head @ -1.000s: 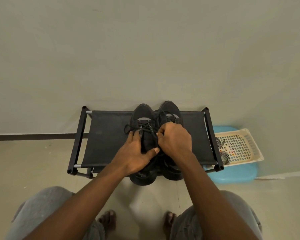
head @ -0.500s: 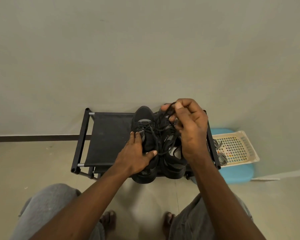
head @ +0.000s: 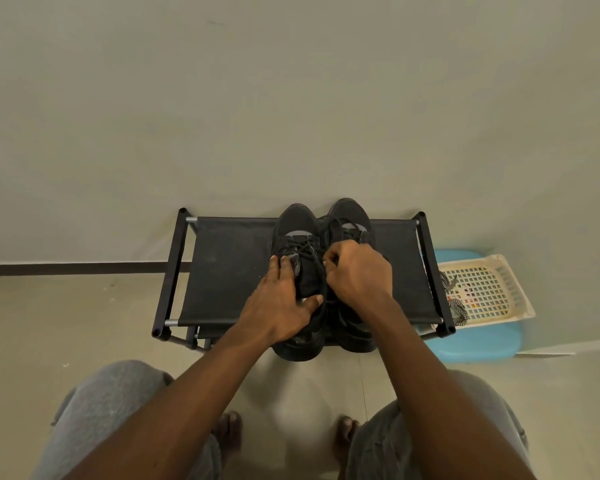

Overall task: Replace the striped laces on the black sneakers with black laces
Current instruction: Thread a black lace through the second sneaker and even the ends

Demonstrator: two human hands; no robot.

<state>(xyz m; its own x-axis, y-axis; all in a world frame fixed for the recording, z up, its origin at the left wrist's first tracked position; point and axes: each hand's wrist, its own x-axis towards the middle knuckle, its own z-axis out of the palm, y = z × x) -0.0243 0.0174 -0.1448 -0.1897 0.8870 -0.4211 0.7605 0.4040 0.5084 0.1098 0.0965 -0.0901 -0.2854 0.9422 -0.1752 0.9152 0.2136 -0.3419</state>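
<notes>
Two black sneakers stand side by side on a black fabric rack (head: pixel 229 271), toes toward the wall. The left sneaker (head: pixel 297 223) carries a black lace (head: pixel 303 249) across its eyelets. My left hand (head: pixel 279 303) holds this shoe, fingers along its left side and thumb across its opening. My right hand (head: pixel 359 271) is curled over the gap between the shoes and pinches the black lace. The right sneaker (head: pixel 350 216) is partly hidden under that hand. The striped laces (head: pixel 456 306) lie in a cream basket at the right.
The cream perforated basket (head: pixel 492 289) rests on a blue stool (head: pixel 478 344) right of the rack. A pale wall stands just behind the rack. My knees in grey trousers and bare feet are at the bottom, on a beige tiled floor.
My right hand had lifted the black lace up above the right sneaker; it has come back down and left to the gap between the shoes. My left hand kept its hold.
</notes>
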